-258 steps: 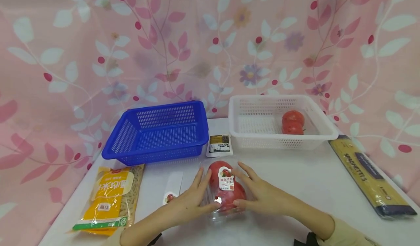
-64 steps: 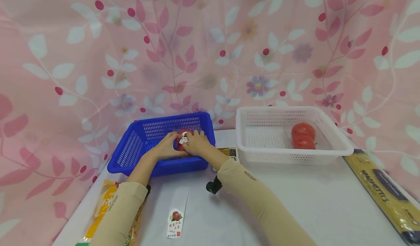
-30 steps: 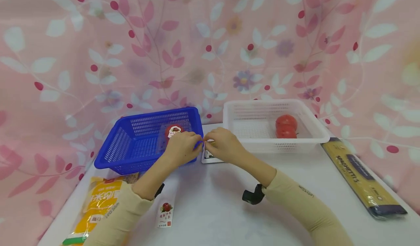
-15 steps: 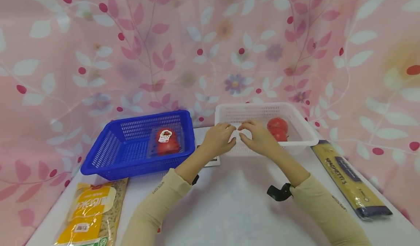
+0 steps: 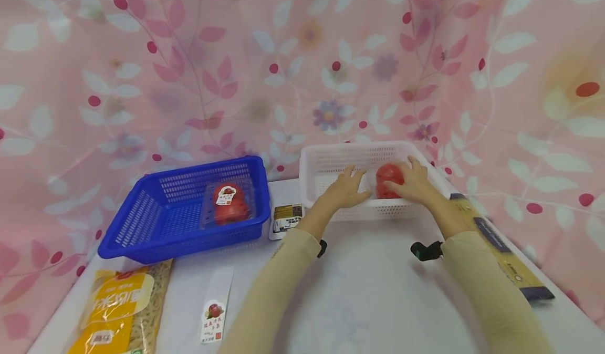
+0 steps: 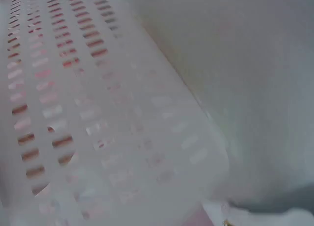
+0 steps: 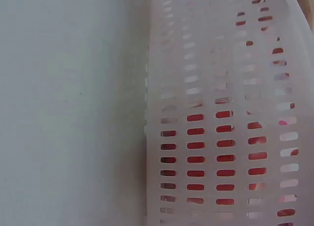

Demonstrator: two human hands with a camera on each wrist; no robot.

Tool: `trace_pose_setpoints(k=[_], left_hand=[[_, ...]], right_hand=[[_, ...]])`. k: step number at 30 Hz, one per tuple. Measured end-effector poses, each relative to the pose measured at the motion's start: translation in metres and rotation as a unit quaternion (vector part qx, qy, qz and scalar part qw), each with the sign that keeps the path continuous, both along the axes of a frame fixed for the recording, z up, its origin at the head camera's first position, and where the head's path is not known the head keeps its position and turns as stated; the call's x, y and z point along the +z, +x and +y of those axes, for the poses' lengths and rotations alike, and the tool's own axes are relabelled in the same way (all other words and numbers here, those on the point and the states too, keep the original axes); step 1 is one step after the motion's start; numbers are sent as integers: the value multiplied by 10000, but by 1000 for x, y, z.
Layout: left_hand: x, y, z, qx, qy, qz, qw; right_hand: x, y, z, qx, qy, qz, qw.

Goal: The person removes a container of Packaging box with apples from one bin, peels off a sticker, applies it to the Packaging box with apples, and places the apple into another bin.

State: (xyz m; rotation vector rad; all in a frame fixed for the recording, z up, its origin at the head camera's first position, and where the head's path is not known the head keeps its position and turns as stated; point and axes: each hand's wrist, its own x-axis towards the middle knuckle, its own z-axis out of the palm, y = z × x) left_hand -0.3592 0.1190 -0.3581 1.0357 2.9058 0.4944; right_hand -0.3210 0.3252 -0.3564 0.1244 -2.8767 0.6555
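Observation:
Two red tomatoes (image 5: 388, 173), apparently in a clear plastic box, sit at the right end of the white basket (image 5: 326, 209). My left hand (image 5: 342, 190) reaches over the basket's front rim, left of the tomatoes, fingers spread and apart from them. On their right is my right hand (image 5: 416, 181), its fingers raised and its thumb over the front of the tomatoes; whether it touches them I cannot tell. Both wrist views show mostly the basket's slotted wall (image 6: 113, 118), with red through the slots in the right one. A labelled clear box of tomatoes (image 5: 230, 204) lies inside the blue basket (image 5: 142, 249).
A black and white packet (image 5: 286, 218) lies between the baskets. At front left are a yellow bag (image 5: 123, 312) and a strip with a fruit label (image 5: 214, 317). The spaghetti packet (image 5: 501, 249) lies at the right, partly behind my right arm. A floral curtain hangs behind.
The labelled tomato box, earlier on the table between my hands, now lies in the blue basket. My hands have left it, moved right and parted over the white basket.

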Motion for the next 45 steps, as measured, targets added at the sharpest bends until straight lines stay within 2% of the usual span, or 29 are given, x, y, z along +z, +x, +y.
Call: trace_pose_setpoints(k=[5,8,12,15,19,22,28,36,41,45], left_hand=[[-1,-8,13,75,424,-893,9951],[2,-10,18,95,441,-1283,9907],[2,-12,20,90,565,-1692,9839],[-4,-15,20,4,841,-1898,9782],[-10,-15,20,-36,1035,-2144,9712],[-12,-18,19,-41,1054,-2226,9692],[-10,-20,18,-103,1160,-2201,9685],[-11,-19,15,-308,1198,-2269,9660],[-13,-20,16,-365,1015,-2184,9699],[-14,-23,17,-415,1027,-2079,9719]], right_hand=[[2,-13,7,-72,9,-467,9989],[3,-22,8,-94,205,-433,9988],[-3,-34,10,-150,531,-283,9981],[-9,-38,11,-307,438,-282,9982],[-12,-35,12,-390,345,-208,9984],[-12,-34,12,-300,408,-223,9985],[-10,-34,11,-92,-250,-328,9991],[-12,-34,10,388,-455,-448,9972],[-15,-34,12,421,-564,-736,9948],[-15,-35,11,554,-478,-764,9944]])
